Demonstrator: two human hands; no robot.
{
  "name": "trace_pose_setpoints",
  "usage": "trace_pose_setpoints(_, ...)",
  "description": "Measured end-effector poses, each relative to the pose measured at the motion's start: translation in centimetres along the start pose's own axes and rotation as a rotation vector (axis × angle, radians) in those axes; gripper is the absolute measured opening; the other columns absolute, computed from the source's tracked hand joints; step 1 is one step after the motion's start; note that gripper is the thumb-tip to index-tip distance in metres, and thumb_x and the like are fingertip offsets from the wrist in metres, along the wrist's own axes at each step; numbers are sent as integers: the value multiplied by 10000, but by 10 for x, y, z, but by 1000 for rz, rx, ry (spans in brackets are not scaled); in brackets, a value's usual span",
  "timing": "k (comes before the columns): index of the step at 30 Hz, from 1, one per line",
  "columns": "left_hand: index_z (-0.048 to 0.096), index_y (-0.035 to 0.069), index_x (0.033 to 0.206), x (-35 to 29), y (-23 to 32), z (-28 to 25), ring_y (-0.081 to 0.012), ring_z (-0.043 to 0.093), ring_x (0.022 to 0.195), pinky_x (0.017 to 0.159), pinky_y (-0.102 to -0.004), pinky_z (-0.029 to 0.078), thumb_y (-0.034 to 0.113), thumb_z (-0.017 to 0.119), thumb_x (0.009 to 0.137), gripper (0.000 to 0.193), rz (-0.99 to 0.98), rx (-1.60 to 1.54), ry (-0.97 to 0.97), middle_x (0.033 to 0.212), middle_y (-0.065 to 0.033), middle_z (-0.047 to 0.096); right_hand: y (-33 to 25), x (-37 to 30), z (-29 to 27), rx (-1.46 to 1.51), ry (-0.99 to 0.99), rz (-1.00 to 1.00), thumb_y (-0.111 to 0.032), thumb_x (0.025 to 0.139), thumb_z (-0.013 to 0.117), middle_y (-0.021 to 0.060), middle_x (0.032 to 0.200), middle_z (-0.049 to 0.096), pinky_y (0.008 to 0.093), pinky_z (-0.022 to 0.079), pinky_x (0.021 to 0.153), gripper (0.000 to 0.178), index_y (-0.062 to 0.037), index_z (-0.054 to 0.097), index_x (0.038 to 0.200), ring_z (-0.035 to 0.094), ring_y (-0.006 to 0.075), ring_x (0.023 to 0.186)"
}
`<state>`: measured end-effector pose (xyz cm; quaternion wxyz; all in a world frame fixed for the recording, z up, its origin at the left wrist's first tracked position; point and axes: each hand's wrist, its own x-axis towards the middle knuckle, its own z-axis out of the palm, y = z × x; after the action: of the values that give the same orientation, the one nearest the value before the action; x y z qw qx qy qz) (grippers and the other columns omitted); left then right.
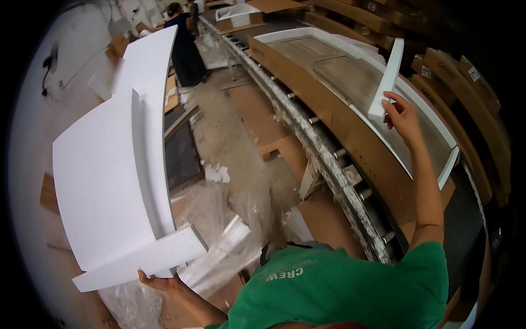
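My right hand (404, 116) is closed on one end of a narrow white foam strip (390, 77), which sticks up over an open, long cardboard box (323, 107). Inside that box lies a grey-brown wooden panel (334, 68), edged with white foam strips (421, 104). At the lower left, my left hand (160, 282) has its fingers around the bottom edge of a wider white foam strip (148, 257). Directly behind that strip rise large white foam sheets (101, 181), and whether the hand also touches them cannot be made out.
The box rests on a roller conveyor (334, 164) with a worn metal rail. Long cardboard boxes (463, 82) are stacked along the right. Clear plastic wrap (205, 211) and flat cardboard (257, 118) litter the floor. Another person (185, 49) in dark clothes stands farther back.
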<state>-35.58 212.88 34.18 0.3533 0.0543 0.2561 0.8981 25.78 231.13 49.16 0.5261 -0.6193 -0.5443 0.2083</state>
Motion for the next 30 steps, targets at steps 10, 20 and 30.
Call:
trace_pose_setpoints(10,543,68,1030,151,-146,116,-243,543,956,833,-419,441,318,623,720,406,-222,-38,-245,1042,-78,575,50,224,135,-292,-82,74,-297,795,602,89,699,623,267,469,449,326,-52,612,1009,572,133,490)
trace_pose_setpoints(20,536,52,1086,265,-293,264,-238,546,956,824,-392,448,285,624,732,434,-210,100,-438,1050,-78,585,150,398,253,-388,-182,232,-304,730,602,195,754,635,365,499,671,319,1,642,817,630,303,691)
trace_pose_setpoints(30,548,66,1074,349,-437,380,-252,581,881,730,-404,502,310,621,723,434,-371,117,-484,1008,-86,602,183,407,230,-552,-123,330,-252,762,586,205,709,611,407,480,681,269,7,621,829,608,340,702)
